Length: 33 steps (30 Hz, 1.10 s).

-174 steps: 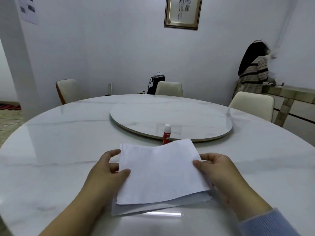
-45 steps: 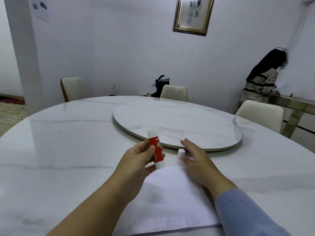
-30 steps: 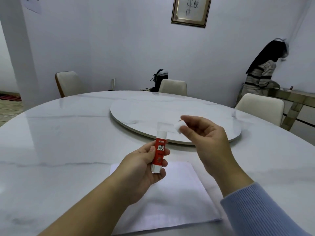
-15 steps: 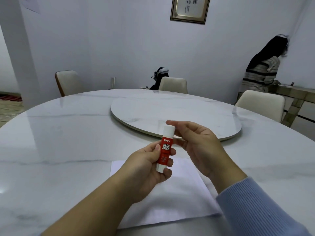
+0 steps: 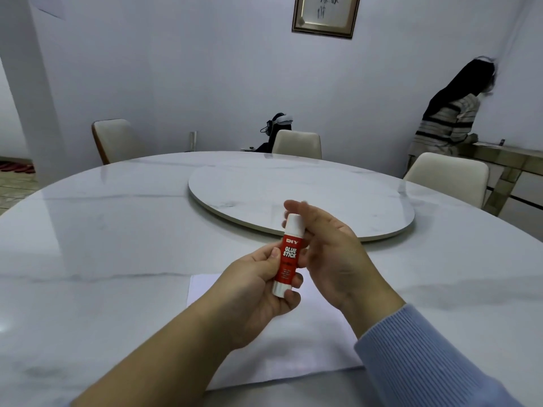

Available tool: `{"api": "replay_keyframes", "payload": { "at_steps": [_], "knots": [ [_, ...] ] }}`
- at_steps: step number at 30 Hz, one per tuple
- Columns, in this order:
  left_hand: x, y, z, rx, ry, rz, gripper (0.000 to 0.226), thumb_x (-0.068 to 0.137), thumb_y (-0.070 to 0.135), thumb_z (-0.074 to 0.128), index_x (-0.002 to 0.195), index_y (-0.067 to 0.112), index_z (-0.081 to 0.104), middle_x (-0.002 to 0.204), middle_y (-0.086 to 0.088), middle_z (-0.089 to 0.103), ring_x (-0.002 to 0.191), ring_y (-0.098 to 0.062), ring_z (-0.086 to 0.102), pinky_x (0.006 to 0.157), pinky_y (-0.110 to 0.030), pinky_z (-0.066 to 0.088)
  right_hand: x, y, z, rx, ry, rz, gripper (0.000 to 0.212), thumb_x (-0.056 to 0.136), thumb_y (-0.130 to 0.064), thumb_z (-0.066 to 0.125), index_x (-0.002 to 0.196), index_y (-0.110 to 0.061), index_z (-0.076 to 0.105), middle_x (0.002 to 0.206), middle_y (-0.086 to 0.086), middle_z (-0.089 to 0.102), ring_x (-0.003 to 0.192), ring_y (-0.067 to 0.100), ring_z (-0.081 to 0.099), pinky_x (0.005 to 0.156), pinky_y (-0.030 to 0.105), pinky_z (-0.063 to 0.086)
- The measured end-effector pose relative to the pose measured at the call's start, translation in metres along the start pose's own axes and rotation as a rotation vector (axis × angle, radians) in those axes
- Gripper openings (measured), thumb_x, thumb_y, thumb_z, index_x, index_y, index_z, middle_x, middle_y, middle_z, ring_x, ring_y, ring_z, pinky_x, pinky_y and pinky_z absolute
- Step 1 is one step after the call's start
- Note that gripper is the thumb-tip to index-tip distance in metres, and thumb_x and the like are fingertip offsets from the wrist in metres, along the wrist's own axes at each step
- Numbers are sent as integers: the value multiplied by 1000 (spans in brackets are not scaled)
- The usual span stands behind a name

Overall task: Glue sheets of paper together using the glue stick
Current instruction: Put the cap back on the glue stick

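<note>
left hand point(image 5: 258, 284): raised, thumb and curled fingers gripping.
right hand point(image 5: 329, 251): raised just beside it, fingers loosely bent.

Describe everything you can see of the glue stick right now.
The glue stick is a small cylinder with a red label reading DIY GLUE STICK, a white cap on top and a white base. It is capped, nearly upright, leaning slightly right, held above the paper. The left hand grips its lower body; the right hand is at the cap.

A round marble table point(image 5: 117, 230) with a turntable point(image 5: 323, 195) is surrounded by chairs point(image 5: 296, 143); a person point(image 5: 446, 121) is seen at the wall.
</note>
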<state>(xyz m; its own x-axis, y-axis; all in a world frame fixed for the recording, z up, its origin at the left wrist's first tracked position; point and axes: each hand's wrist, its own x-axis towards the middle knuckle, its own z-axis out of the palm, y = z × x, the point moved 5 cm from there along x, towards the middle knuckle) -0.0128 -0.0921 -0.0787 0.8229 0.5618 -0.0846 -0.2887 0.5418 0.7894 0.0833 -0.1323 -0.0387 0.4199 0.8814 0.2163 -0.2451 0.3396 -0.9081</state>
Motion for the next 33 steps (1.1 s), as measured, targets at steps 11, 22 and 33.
{"api": "replay_keyframes", "payload": {
  "at_steps": [11, 22, 33],
  "knots": [
    [-1, 3, 0, 4, -16, 11, 31, 99, 15, 37, 105, 4, 65, 74, -11, 69, 55, -16, 57, 47, -26, 46, -2, -3, -4, -80, -15, 10, 41, 73, -46, 60, 97, -17, 77, 100, -3, 76, 91, 11, 67, 80, 30, 55],
    [-3, 5, -1, -6, -35, -14, 31, 99, 15, 36, 103, 2, 65, 73, -12, 67, 54, -16, 56, 45, -25, 45, -5, -3, -2, -14, -2, 4, 31, 73, -33, 63, 96, -13, 67, 103, 6, 76, 90, 15, 69, 83, 34, 52],
    [-2, 6, -3, 12, -35, -10, 31, 98, 16, 39, 102, -1, 65, 73, -13, 67, 53, -16, 55, 43, -24, 44, -6, -4, -3, -106, -13, -14, 27, 70, -30, 66, 94, -19, 74, 96, 6, 77, 86, 13, 71, 77, 27, 54]
  ]
}}
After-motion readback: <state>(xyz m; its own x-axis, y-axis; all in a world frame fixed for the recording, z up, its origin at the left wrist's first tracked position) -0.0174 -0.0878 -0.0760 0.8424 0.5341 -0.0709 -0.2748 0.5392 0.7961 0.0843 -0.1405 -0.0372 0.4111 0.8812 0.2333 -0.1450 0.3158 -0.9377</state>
